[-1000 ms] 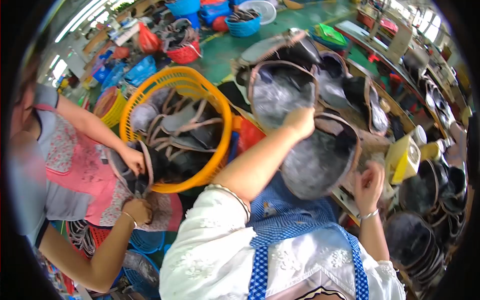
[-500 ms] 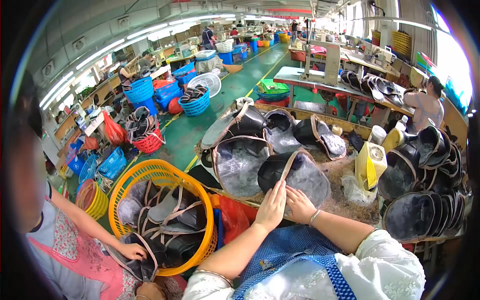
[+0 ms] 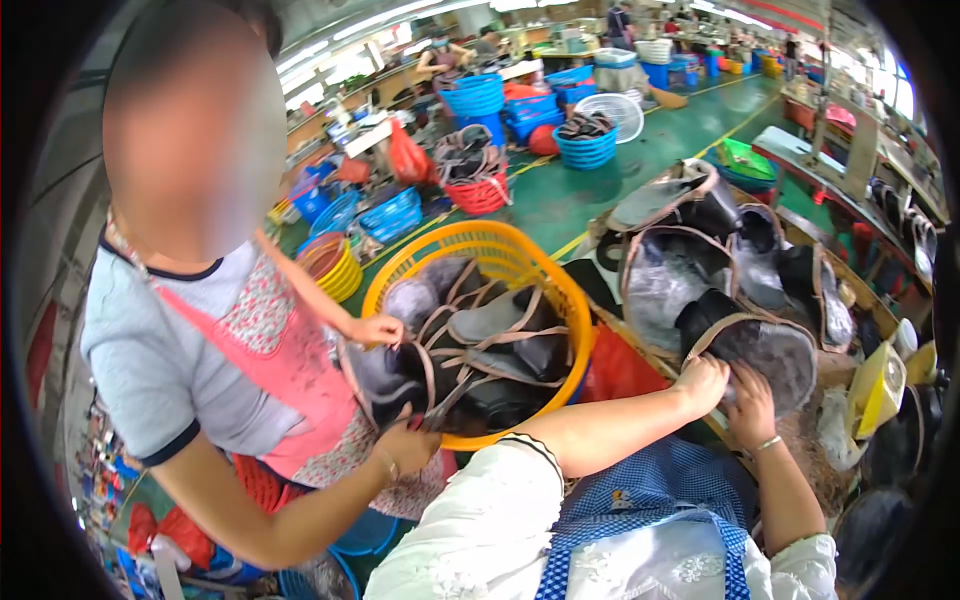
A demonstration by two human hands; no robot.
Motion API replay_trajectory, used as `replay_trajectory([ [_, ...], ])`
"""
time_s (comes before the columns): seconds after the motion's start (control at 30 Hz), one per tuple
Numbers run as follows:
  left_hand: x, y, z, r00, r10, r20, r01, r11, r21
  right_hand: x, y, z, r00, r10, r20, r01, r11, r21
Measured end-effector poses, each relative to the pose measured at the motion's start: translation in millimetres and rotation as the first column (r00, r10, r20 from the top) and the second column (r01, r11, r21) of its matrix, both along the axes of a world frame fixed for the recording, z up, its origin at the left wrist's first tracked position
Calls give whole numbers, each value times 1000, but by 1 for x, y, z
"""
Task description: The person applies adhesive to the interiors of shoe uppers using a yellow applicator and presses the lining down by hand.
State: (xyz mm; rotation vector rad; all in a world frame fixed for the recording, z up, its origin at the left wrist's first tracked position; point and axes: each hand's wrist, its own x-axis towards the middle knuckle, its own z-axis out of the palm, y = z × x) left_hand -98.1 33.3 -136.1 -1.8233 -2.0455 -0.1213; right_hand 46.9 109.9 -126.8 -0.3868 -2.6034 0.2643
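Observation:
A black shoe upper (image 3: pixel 775 355) with fuzzy grey lining and a beige edge band lies at the front of the worktable. My left hand (image 3: pixel 703 384) has its fingers bent round the banded edge. Close beside it, my right hand (image 3: pixel 750 405) grips the lower edge, fingers over the grey lining and thumb hidden. Touching this piece from behind is another lined upper (image 3: pixel 665 290), fleece side up. More black uppers (image 3: pixel 760 250) lie farther back on the table.
A yellow basket (image 3: pixel 478 235) full of uppers stands left of the table. A co-worker in a pink apron (image 3: pixel 290 400) holds an upper (image 3: pixel 385 378) at its rim. A red bag (image 3: pixel 620 365) hangs between basket and table. A yellowish container (image 3: pixel 878 390) stands right.
My view has swung left, bringing the co-worker fully into sight. My left hand's fingers have gone from lying flat to bent on the upper's edge. The co-worker's second hand now shows.

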Motion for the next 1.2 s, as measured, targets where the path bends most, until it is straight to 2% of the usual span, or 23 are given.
replay_trajectory([
  [0.03,-5,7,-7,982,-29,185,39,998,-53,3,9,-10,997,1,-72,-1,1000,13],
  [0.07,-6,3,10,871,-7,491,39,998,-53,8,14,-17,990,-5,-138,9,1000,27],
  [0.13,-7,11,1,778,-46,626,-60,987,148,5,5,13,984,6,-175,19,990,138],
  [0.2,6,9,2,775,-5,632,-70,993,94,4,12,18,991,102,-92,-94,991,94],
  [0.23,10,20,-21,779,-41,626,-73,985,156,6,25,-2,995,94,11,-94,996,-9],
  [0.27,11,30,-42,785,-82,615,-69,974,217,8,32,-5,996,90,4,-88,982,-167],
  [0.33,13,21,-17,913,-49,405,-35,980,198,7,47,-11,979,165,-123,-194,938,-286],
  [0.37,10,29,-22,890,-27,454,-21,995,100,6,63,-28,979,164,-122,-196,923,-331],
  [0.47,15,27,-14,813,60,579,-126,989,75,-6,36,-18,984,-88,-156,54,975,-215],
  [0.5,18,18,-1,704,122,699,-173,985,2,-14,35,-29,969,-155,-191,125,979,-158],
  [0.53,16,15,-7,679,72,730,-179,981,70,-16,34,-34,968,-203,-150,180,971,-156],
  [0.6,16,9,-17,625,-42,779,-196,958,209,-22,26,-37,957,-198,-211,194,980,-41],
  [0.67,13,2,-13,625,4,781,-139,985,106,-19,13,-30,956,-174,-236,176,984,-11],
  [0.73,11,-4,-1,598,4,801,-121,989,85,-16,9,-31,966,-254,51,258,957,-134],
  [0.77,10,-8,4,587,-4,809,-112,990,87,-15,1,-29,972,-234,-39,232,972,-43],
  [0.8,9,-13,11,578,-19,816,-100,991,94,-14,-4,-17,967,-239,92,248,962,-111],
  [0.9,6,-26,35,659,38,751,-52,999,-5,-15,7,-23,989,-141,39,144,985,-90],
  [0.93,11,-26,38,660,70,748,-37,998,-60,-15,-8,19,971,-165,172,204,948,-244],
  [0.97,14,-31,45,623,51,780,-18,999,-51,-13,-1,17,968,-171,185,222,927,-303],
  [1.0,19,-38,61,603,112,790,-17,992,-127,-10,1,15,968,-232,96,250,925,-285],
  [1.03,13,-30,42,650,22,760,7,999,-35,-9,4,19,966,-235,110,259,908,-328],
  [1.13,10,-23,16,797,-86,598,0,990,143,-12,11,13,965,-231,-124,171,913,-371],
  [1.2,14,-22,18,862,-96,498,67,995,75,-10,15,-1,892,-368,-264,172,814,-555],
])
